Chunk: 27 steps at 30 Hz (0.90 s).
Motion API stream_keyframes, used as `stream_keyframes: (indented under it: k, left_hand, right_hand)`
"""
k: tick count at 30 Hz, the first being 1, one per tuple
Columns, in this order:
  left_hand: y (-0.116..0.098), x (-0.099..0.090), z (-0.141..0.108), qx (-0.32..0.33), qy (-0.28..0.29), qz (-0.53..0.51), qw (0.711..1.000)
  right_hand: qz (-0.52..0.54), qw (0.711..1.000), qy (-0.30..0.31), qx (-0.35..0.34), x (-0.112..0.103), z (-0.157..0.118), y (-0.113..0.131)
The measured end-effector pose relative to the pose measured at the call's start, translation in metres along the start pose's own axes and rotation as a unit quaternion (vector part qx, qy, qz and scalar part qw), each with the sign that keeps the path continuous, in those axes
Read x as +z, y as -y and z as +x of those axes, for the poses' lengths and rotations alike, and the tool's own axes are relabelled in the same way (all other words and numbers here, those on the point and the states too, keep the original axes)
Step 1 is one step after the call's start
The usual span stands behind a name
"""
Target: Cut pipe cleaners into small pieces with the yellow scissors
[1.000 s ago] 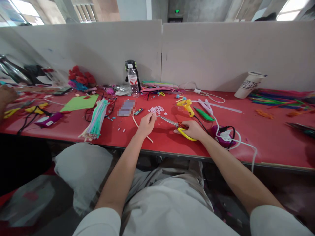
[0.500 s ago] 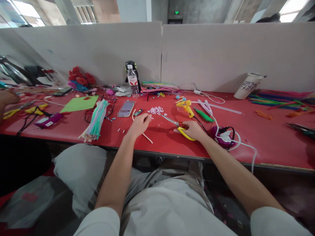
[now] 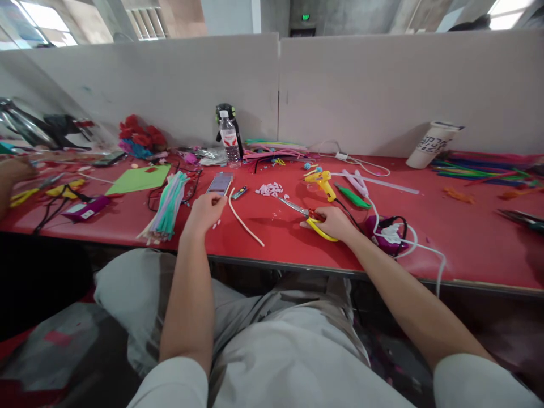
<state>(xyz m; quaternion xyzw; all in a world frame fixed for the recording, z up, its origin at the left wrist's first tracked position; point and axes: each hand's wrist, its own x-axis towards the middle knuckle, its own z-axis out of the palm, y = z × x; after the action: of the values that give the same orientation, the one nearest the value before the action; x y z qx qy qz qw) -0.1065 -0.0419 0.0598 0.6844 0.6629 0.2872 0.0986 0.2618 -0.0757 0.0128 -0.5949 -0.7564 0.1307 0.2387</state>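
Note:
My right hand (image 3: 334,222) grips a pair of scissors (image 3: 317,218) with red and yellow handles, low over the red table. Their blades point left toward a heap of small pale pink cut pieces (image 3: 270,189). By the near edge of a phone (image 3: 221,184), my left hand (image 3: 207,211) has its fingers curled together. Whether anything is pinched in them I cannot make out. To that hand's right, a cream pipe cleaner (image 3: 244,222) lies in a curve beside a small cutter knife (image 3: 239,192). A few tiny pieces (image 3: 216,223) lie close to the left hand.
A bundle of pastel pipe cleaners (image 3: 166,207) lies left. Behind stand a water bottle (image 3: 230,141) and a tilted paper cup (image 3: 433,146). Right of the heap are a yellow glue gun (image 3: 322,182), a green tool (image 3: 352,196) and a corded purple box (image 3: 389,235). Another person's hand (image 3: 15,173) is far left.
My left hand has moved left, from beside the pink heap to the phone, uncovering more of the cream pipe cleaner. My right hand and the scissors have stayed nearly still.

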Motion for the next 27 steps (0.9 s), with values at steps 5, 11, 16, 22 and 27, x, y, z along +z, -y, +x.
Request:
stream_keyframes:
  k: [5, 11, 16, 22, 27]
  left_hand:
    - [-0.023, 0.049, 0.016, 0.114, 0.021, -0.089, 0.989]
    - [-0.038, 0.089, 0.053, 0.101, 0.04, -0.021, 0.994]
    - [-0.044, 0.101, 0.067, 0.119, 0.07, 0.018, 0.99]
    - [-0.046, 0.11, 0.068, 0.122, 0.085, 0.042, 0.988]
    - [-0.042, 0.112, 0.065, 0.119, 0.059, 0.009, 0.991]
  right_hand:
    - [-0.005, 1.0, -0.013, 0.015, 0.0, -0.001, 0.002]
    - [-0.007, 1.0, -0.017, 0.01, -0.001, -0.001, 0.003]
    - [-0.005, 1.0, -0.016, 0.011, 0.001, 0.001, 0.001]
    - [-0.012, 1.0, -0.019, 0.011, 0.003, 0.001, 0.0]
    - [-0.02, 0.999, -0.022, 0.011, 0.002, 0.001, 0.001]
